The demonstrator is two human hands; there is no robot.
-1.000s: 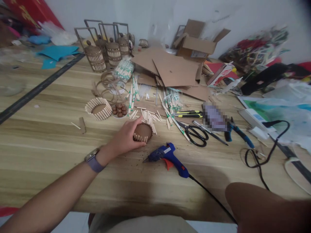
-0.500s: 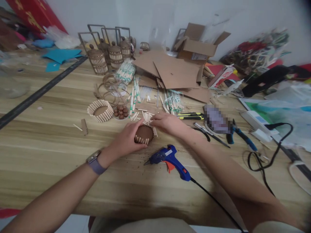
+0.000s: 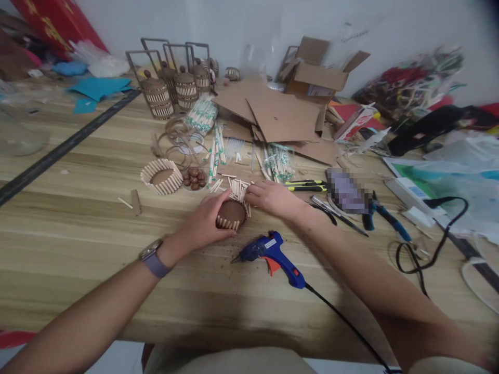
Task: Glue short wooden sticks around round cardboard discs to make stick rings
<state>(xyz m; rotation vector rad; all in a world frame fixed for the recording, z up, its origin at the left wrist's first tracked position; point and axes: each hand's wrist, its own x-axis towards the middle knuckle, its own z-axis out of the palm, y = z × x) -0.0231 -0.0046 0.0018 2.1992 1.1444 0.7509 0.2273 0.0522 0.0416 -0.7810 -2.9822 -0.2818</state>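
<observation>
My left hand (image 3: 202, 221) curves around the left side of a round brown base (image 3: 231, 213), thumb and fingers gripping its edge. Short wooden sticks stand along part of the base's near rim. Just beyond it lies a loose pile of short wooden sticks (image 3: 237, 188). My right hand (image 3: 268, 199) is at the right side of that pile, its fingers curled together; whatever is between the fingertips is hidden. A blue hot glue gun (image 3: 268, 252) with an orange trigger rests on the table, its nozzle pointing left, nearer to me than the base.
Left of the pile are a ring of sticks (image 3: 161, 177) and a dish of brown balls (image 3: 194, 179). Cutters (image 3: 306, 185) and pliers (image 3: 390, 221) lie right. Lidded stick baskets (image 3: 156, 98), cardboard sheets (image 3: 283, 114) and an open box (image 3: 317, 78) stand behind.
My right hand has shifted slightly right and down, its fingers drawn back from over the stick pile to its right edge. The left hand and base stay in place.
</observation>
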